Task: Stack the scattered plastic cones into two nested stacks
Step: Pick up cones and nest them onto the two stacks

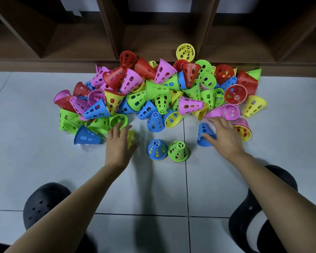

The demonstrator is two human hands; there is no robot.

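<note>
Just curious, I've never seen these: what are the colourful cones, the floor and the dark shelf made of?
Cones: probably thin moulded plastic, smooth, slightly glossy; bright uniform colours and punched-through holes.
Floor: looks like pale glazed tile; straight grout lines, soft sheen.
Shelf: dark wood or wood-look laminate, matte; which one is unclear.

Moulded plastic cones (157,90), perforated and faintly glossy in red, pink, green, blue and yellow, lie on smooth pale floor tiles (171,189) that carry a soft satin sheen between thin dark grout lines. A blue cone (203,133) shows the same slick plastic. The shelf unit (44,64) is dark, matt wood-grain board. Black clogs (42,203) look matt and rubbery, pierced with holes.
</note>
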